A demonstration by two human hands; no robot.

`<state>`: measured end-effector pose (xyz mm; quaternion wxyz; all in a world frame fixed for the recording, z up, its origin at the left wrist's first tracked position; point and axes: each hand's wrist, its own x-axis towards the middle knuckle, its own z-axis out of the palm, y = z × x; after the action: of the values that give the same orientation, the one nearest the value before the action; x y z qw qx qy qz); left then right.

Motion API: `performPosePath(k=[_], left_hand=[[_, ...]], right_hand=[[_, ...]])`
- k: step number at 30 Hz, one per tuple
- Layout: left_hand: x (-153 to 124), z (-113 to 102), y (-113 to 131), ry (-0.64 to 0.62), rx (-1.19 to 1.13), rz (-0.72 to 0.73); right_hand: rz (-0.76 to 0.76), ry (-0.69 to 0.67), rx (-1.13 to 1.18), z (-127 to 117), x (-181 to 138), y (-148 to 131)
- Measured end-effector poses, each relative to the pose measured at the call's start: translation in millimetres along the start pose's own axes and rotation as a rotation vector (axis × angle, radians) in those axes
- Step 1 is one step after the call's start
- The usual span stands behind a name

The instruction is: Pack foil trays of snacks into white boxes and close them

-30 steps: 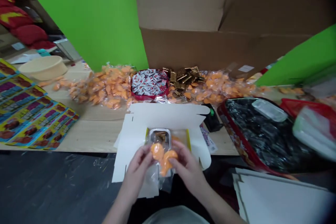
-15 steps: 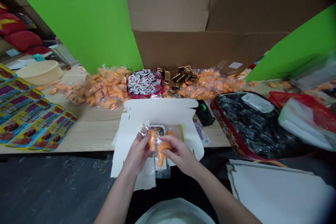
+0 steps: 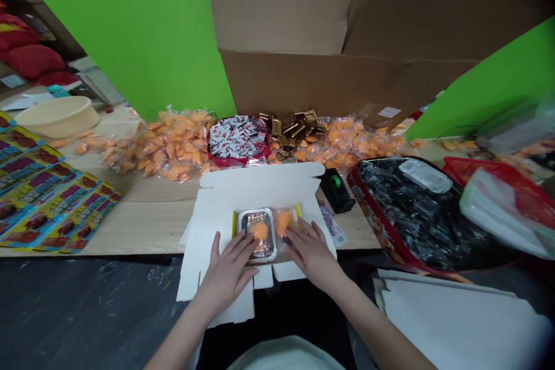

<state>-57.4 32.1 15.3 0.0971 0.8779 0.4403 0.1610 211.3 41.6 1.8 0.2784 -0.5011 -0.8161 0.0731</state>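
A white cardboard box (image 3: 260, 182) lies unfolded in front of me, its lid flap standing toward the back. Inside it sits a silvery foil tray (image 3: 274, 251) with an orange piece in clear wrap (image 3: 259, 231) on top. My left hand (image 3: 228, 269) is open, fingers spread, its fingertips at the tray's left side and the orange piece. Right of the tray lies a second wrapped orange piece (image 3: 284, 221). My right hand (image 3: 312, 251) rests its outstretched fingertips on or beside that piece; exact contact is hard to make out.
Wrapped orange pieces (image 3: 173, 147) heap along the back, around a red basket of white sachets (image 3: 238, 137) and gold-brown packets (image 3: 297, 127). A black tape dispenser (image 3: 337, 191) and a red-rimmed tub of clear-wrapped dark items (image 3: 403, 202) stand right. Printed colourful cartons (image 3: 56, 202) lie left.
Both hands have let go of the two wrapped orange pieces, which now lie down in the box, one on the foil tray and one beside it. The hands have spread apart and flattened.
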Motion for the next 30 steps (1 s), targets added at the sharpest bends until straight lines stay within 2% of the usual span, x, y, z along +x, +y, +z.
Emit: performPosePath(k=[1,2,4,5,6,8,10,11,14,17,20,22,24,26,28,30], left_hand=[[0.9,-3.3,-8.7,0.079,-0.009,-0.029],[5.6,-8.8,-19.7,0.209,-0.021,-0.104],[25.6,-26.0,-46.2,0.487,-0.051,-0.317],[39.6,-36.5,-59.4,0.542,-0.075,-0.415],[54.7,-47.2,-70.9,0.448,-0.103,-0.443],[82.9,-65.4,-83.5,0.223,-0.115,-0.486],[100.0,-74.6,-79.4,0.058,-0.157,-0.541],[102.2,-74.8,-71.9,0.025,-0.192,-0.567],[81.5,-60.2,-40.7,0.053,-0.240,-0.518],[32.0,-33.6,-16.8,0.053,-0.219,-0.357],[-15.4,-11.6,-8.1,-0.060,-0.268,-0.311],[-29.2,-7.7,-6.6,-0.072,-0.276,-0.362],[-23.8,-15.5,-5.1,-0.068,-0.291,-0.404],[-2.9,-31.6,-3.5,-0.044,-0.356,-0.406],[24.3,-49.1,-3.4,0.005,-0.519,-0.448],[48.0,-61.7,-5.3,0.031,-0.728,-0.555]], right_hand=[[0.020,0.041,0.018,-5.7,0.5,9.2],[0.081,0.103,0.029,-13.8,5.2,21.1],[0.269,0.205,0.032,-35.8,27.8,47.7],[0.352,0.196,0.036,-47.7,44.3,59.4],[0.399,0.121,0.067,-58.8,62.4,68.0],[0.408,-0.116,0.188,-74.4,96.9,72.5],[0.355,-0.295,0.293,-77.1,117.7,60.1],[0.330,-0.319,0.305,-73.6,120.0,49.7],[0.294,-0.189,0.229,-51.3,92.6,18.8],[0.225,-0.054,0.223,-28.9,32.3,11.3],[0.131,-0.121,0.240,-17.6,-25.1,25.6],[0.112,-0.192,0.213,-15.6,-47.2,35.0],[0.111,-0.191,0.190,-17.1,-52.0,38.0],[0.099,-0.133,0.193,-20.8,-41.9,34.0],[0.070,-0.059,0.221,-25.7,-24.1,25.9],[0.037,-0.006,0.240,-30.4,-7.2,17.7]])
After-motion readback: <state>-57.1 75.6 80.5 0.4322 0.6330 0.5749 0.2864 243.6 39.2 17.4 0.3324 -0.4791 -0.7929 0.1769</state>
